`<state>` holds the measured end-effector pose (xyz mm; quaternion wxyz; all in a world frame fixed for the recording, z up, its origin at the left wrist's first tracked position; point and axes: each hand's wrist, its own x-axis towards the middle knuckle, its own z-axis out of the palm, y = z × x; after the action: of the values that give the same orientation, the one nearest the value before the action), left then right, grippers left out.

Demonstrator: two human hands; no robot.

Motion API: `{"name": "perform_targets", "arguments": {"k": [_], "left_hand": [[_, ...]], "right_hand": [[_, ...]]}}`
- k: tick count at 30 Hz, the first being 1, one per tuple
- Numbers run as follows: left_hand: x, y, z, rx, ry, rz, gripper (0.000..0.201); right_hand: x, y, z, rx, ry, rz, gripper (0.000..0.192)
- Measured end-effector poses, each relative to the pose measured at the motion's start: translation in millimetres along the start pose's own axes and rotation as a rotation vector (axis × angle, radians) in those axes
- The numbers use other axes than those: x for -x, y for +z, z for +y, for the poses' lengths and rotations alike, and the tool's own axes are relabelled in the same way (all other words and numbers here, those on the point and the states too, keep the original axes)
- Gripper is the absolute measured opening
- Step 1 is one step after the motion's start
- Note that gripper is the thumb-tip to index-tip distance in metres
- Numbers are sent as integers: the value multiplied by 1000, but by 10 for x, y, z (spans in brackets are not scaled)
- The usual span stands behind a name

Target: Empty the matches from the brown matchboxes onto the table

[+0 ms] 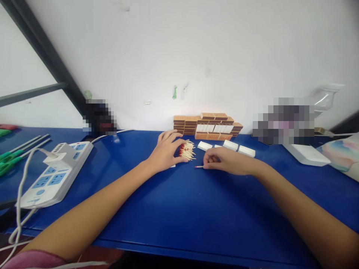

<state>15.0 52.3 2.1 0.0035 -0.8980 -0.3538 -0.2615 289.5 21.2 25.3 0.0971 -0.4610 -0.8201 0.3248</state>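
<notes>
A pile of loose matches with dark red heads pointing left lies on the blue table. Along the pile's left side curves my left hand, fingers apart and thumb by the near edge. A sliver of something white shows beneath that hand, mostly hidden. My right hand is closed in a pinch on a single match, whose red head points left just above or on the table. Behind the right hand are several white matchbox trays, partly covered by it. Stacked brown matchboxes stand behind them.
To the left are a white power strip with a plugged-in cable and green-handled tools. A white box sits at the right beside a colourful bag. The wall rises behind the blue table.
</notes>
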Motion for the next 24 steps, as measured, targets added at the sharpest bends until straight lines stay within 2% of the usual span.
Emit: {"name": "perform_targets", "arguments": {"k": [4,10,12,15,16,18,21,24], "left_hand": [[-5,-7,0,12,-2,-7,64],[3,2,16,-6,12,4,64],[-12,-29,32,-1,13,22,57],[-56,-167,47,14,-49,45,31],[-70,-237,46,29,-86,17,28],[-88,-393,33,90,-152,-153,32],[-77,-601,-4,128,-146,-378,18],[-46,-699,-40,95,-180,-452,44]], "right_hand": [[-132,96,61,96,17,207,26],[-161,78,157,222,-55,354,22],[-138,33,197,241,-68,407,24],[-118,-7,237,271,-81,479,25],[-117,-10,240,286,-87,489,25],[-119,-2,229,321,-98,484,24],[-123,23,190,354,-99,451,25],[-121,35,167,357,-77,437,24]]}}
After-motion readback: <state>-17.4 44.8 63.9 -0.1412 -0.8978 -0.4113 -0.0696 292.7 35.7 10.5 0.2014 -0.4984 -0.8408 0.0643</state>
